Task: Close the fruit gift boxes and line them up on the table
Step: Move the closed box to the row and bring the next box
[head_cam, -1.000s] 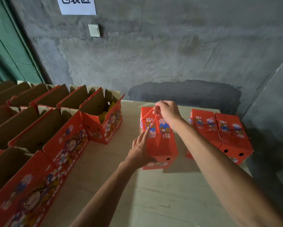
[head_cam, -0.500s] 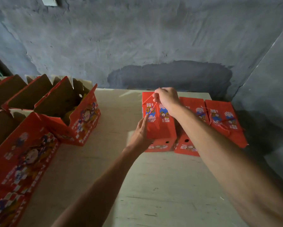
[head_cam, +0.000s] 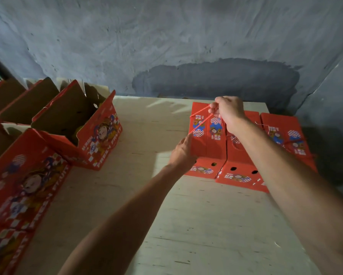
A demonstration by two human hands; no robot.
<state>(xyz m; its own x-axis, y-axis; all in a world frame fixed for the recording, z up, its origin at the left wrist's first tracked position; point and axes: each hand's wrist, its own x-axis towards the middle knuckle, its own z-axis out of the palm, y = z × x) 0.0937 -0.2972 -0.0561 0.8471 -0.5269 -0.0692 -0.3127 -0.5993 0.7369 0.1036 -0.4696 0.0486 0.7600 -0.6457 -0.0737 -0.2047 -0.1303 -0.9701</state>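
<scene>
The right hand hovered over the far end of a closed red box, its fingers pinching the red-and-white string that ran from the box's top up to the hand; the left hand rested against the near left side of the same box, fingers laid along the cardboard, though whether they curled round the edge I could not tell; the box stood on the pale table toward the far right, touching a second closed box on its right, with a third just beyond, all three in a row near the wall; on the left of the table stood open boxes with raised flaps, well apart from the closed row, one showing something yellow inside.
</scene>
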